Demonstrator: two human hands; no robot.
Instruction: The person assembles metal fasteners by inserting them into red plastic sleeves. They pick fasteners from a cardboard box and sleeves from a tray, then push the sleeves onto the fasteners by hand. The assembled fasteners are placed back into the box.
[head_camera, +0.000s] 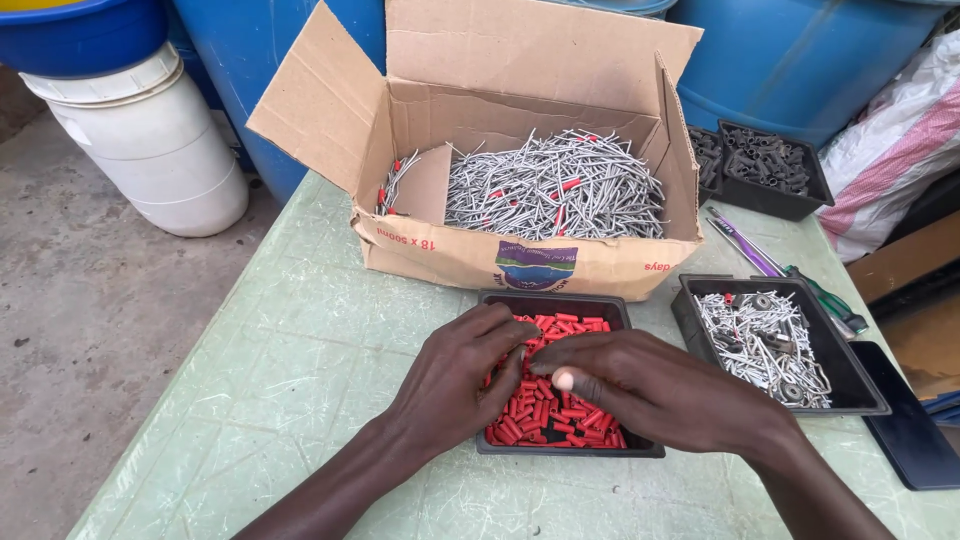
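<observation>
Over the black tray (560, 302) of red plugs (552, 408), both hands meet: left hand (462, 372) and right hand (640, 385) curl together, fingertips pinching something I cannot tell; beyond them a cardboard box (520, 255) of screws (555, 188), right a tray of washers and screws (770, 345)

Soft, even daylight is falling over everything I am seeing, bright but without glare. My hands are casting only faint, diffuse shadows onto the red plugs (560, 400) beneath them. The cardboard box (520, 150) is shading its own inner walls. The view is staying sharp across the pale green surface (290, 380), bending slightly outward toward the edges.
</observation>
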